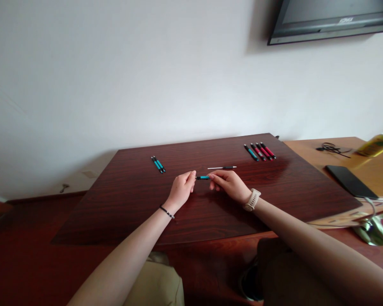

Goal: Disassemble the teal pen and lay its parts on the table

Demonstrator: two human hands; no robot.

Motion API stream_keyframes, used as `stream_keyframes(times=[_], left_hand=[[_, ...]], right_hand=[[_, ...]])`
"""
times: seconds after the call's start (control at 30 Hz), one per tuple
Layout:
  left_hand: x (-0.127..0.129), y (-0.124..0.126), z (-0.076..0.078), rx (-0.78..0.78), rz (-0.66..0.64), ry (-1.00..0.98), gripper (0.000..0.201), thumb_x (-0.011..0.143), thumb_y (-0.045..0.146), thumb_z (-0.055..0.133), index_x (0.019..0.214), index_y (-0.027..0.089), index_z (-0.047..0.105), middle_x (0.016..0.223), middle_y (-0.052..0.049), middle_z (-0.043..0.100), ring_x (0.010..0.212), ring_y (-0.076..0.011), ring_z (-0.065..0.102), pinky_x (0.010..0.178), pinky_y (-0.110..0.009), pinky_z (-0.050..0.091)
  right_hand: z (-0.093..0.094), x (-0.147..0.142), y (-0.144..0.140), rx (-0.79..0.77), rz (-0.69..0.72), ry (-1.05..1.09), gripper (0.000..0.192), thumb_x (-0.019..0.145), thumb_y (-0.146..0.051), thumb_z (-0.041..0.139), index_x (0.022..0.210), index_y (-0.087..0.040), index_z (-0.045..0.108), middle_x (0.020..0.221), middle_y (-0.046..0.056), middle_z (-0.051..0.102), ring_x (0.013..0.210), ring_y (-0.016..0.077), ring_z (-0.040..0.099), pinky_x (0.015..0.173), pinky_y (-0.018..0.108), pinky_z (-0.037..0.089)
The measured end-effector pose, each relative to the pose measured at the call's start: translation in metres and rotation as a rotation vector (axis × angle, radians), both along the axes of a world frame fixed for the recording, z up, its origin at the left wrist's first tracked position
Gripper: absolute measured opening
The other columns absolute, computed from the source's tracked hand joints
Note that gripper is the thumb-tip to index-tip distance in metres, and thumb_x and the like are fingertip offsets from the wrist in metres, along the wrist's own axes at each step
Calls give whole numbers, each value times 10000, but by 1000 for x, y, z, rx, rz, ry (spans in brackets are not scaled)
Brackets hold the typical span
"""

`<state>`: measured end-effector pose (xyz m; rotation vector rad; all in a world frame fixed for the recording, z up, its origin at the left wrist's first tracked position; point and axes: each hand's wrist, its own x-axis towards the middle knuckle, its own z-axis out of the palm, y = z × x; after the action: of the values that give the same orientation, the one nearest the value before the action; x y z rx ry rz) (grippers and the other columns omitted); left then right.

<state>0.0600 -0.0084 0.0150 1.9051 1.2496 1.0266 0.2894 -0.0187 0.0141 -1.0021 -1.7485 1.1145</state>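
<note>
Both hands meet over the middle of the dark wooden table (130,204), a little above its surface. The left hand (181,188) pinches one end of a teal pen barrel (203,177) between thumb and fingertips, and the right hand (227,183) grips the other end the same way, so the short teal piece bridges the gap between them, lying roughly level. The left wrist wears a thin dark bracelet (167,211); the right wrist wears a pale watch (252,199).

Just beyond the right hand, at about one o'clock from the barrel, a thin white refill with a dark tip (222,167) lies flat on the table, apart from both hands. At about ten o'clock, well apart, two teal pens (158,164) lie side by side. At two o'clock, near the far right corner, sits a row of four pens (260,151), one teal and three red.

On the lighter desk to the right lie a black phone (351,180), a tangle of cable (332,148) and a yellow bottle (376,144).
</note>
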Motion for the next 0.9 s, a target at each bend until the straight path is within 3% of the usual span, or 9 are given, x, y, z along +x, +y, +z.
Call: stream_keyframes(times=[0.27,0.43,0.63,0.8,0.9], left_hand=[[-1,2,-4,-35,-5,-67,566,1073,571,415,634,216,453,536,18,502,520,-137,482,610,-270,387],[-1,4,-5,-32,-12,-89,547,1076,561,420,650,218,445,541,22,493,512,-133,481,595,-268,388],[0,3,-4,-33,-5,-74,549,1080,563,415,656,215,448,538,25,492,512,-132,483,602,-269,381],[-3,3,-5,-20,-3,-50,544,1087,547,397,660,215,447,538,23,501,519,-135,482,610,-275,370],[-4,3,-6,-17,1,-42,550,1087,550,401,654,214,452,535,22,500,519,-135,482,612,-277,371]], right_hand=[[-1,1,-1,65,-33,6,435,982,-559,670,1237,-216,751,996,71,811,770,201,700,717,319,565],[-1,1,-2,87,-51,3,376,987,-503,677,1228,-228,765,1004,72,814,794,216,718,750,343,584],[-2,0,-1,145,-101,31,320,953,-463,727,1183,-246,778,1245,85,771,981,240,730,878,376,593],[-6,1,0,5,-24,64,496,961,-501,722,1367,-226,648,1034,58,786,780,180,690,734,311,573],[-8,1,1,-58,17,9,434,1027,-583,592,1160,-189,714,902,53,778,682,158,638,641,280,520]])
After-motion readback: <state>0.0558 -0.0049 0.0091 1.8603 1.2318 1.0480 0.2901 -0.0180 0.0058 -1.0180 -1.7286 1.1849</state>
